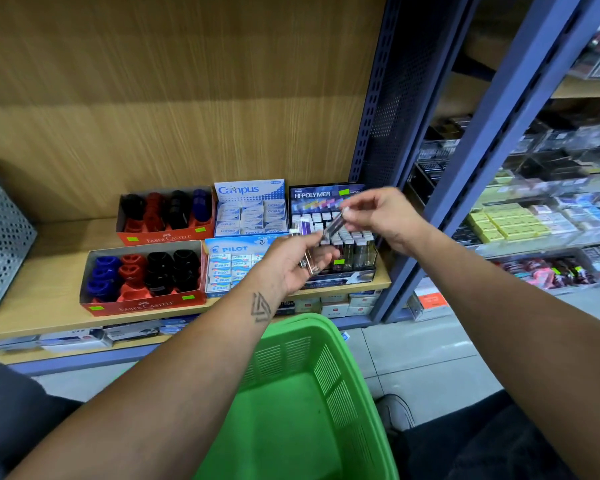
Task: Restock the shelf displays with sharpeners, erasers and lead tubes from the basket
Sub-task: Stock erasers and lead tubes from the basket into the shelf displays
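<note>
Over the shelf's right end, the left hand (293,263) grips spare lead tubes (309,261) while the right hand (378,216) pinches one tube (335,226), probably next slotting it into the Hi-Polymer display (329,233).

I have both forearms stretched forward and bare, converging toward each other ahead of me. My left hand (293,263) sits lower, palm turned up and inward, fingers curled around a few lead tubes (309,261). My right hand (378,216) is raised slightly higher, wrist bent, thumb and fingertips pinching one lead tube (335,226). A triangular tattoo marks my left wrist.
</note>
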Motion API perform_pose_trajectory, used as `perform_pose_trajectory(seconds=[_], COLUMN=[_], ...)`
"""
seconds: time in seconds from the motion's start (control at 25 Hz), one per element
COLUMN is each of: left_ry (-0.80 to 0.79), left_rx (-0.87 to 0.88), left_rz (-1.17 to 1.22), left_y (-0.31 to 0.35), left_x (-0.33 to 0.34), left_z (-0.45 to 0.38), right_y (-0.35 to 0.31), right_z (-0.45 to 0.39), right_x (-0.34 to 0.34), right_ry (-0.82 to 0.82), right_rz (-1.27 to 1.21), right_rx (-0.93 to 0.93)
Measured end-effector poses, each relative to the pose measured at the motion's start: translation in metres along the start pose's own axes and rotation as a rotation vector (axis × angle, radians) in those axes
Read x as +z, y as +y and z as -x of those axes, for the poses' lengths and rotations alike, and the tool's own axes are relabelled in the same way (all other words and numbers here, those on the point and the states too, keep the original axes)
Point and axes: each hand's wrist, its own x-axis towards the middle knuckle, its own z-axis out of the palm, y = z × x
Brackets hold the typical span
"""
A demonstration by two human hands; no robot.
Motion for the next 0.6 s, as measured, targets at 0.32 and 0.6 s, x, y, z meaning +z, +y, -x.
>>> perform_pose_trajectory(seconds=[0.32, 0.6], left_ry=[0.151, 0.180], left_rx=[0.155, 0.147], left_rz=[-0.118, -0.233], left_y=[0.001, -0.019], left_x=[0.009, -0.003], left_z=[-0.018, -0.019], right_y=[-0.012, -0.018], right_z=[-0.032, -0.026], right_x=[-0.033, -0.034], right_ry=[0.286, 0.008], right_rz=[0.706, 1.166], right_rx=[-0.101, -0.057])
